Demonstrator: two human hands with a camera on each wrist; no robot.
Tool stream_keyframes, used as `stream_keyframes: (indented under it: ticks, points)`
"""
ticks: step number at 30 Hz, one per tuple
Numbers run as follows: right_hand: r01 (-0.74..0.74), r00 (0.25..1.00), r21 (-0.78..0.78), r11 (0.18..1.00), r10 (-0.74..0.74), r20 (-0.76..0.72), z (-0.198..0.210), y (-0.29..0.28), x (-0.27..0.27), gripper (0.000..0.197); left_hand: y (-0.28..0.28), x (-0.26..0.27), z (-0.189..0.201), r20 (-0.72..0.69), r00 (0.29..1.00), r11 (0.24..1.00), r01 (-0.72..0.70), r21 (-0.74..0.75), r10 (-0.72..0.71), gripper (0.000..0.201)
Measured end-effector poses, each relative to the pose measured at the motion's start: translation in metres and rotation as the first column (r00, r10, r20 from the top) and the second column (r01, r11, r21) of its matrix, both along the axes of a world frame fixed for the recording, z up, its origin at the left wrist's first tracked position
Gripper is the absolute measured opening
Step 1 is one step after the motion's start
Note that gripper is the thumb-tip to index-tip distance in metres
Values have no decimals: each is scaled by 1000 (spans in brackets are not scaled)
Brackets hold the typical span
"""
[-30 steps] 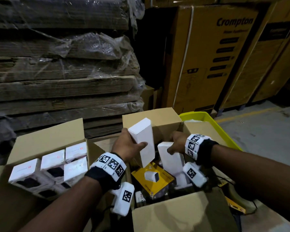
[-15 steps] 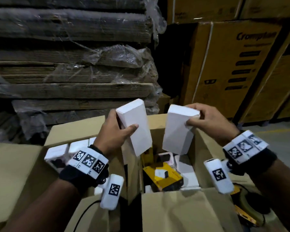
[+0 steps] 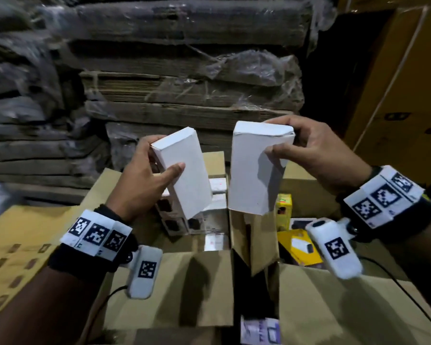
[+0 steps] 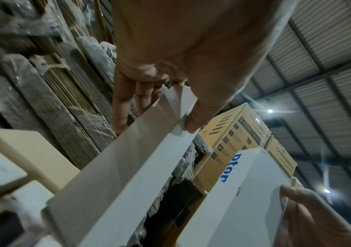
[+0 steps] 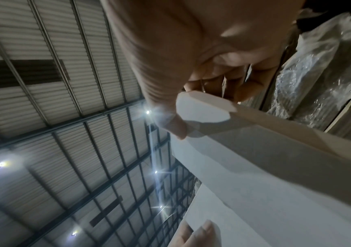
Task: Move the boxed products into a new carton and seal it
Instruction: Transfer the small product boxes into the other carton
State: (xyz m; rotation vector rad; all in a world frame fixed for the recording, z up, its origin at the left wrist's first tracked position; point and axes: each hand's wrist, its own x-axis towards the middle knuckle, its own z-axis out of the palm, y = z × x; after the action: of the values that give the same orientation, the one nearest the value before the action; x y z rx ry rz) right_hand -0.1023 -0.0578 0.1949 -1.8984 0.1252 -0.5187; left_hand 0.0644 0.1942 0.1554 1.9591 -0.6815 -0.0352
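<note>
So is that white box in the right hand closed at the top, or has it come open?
Closed. In the head view the white box held by the right hand has its top flap folded flat and tucked in.

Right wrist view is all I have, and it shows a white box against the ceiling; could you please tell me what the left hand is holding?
Observer: The left hand grips a second white box, tilted, beside the white box in the right hand, with a gap between them.
Operator: Thank you. What lies below the two boxes?
Observer: Two open cartons side by side; the left carton has white product boxes standing in it.
Operator: And the other one?
Observer: The right carton holds yellow boxes.
</note>
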Motion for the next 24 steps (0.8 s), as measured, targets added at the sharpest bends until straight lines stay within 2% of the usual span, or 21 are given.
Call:
stream_keyframes:
  ticks: [4,9,13,17,22,24]
  points:
    - [-36,999,-1,999,36,27,-3,32,36,31,31,25,-10,-15,998,998,-65,-4,65,49]
    - [-61,998,31,998,62,-15,-27,69,88,31,52,53,-31,-78,990,992,-118,44,121,51]
    - [-33,985,-70,997,21,-173,-59,87,124,33,56,74,-54,-101,986,979,-112,171,130,56]
    - [3,945,-148,989,-51,-322,-85,93,138,40,56,90,-72,-78,987,951,-113,288,140,54]
    - [-39,840,-312,949,-137,-524,-107,99,150,40,63,110,-89,-107,984,923,-95,373,145,58]
    - [-90,795,-407,909,-180,-579,-114,104,157,42,64,114,-92,-79,988,918,-88,387,129,56]
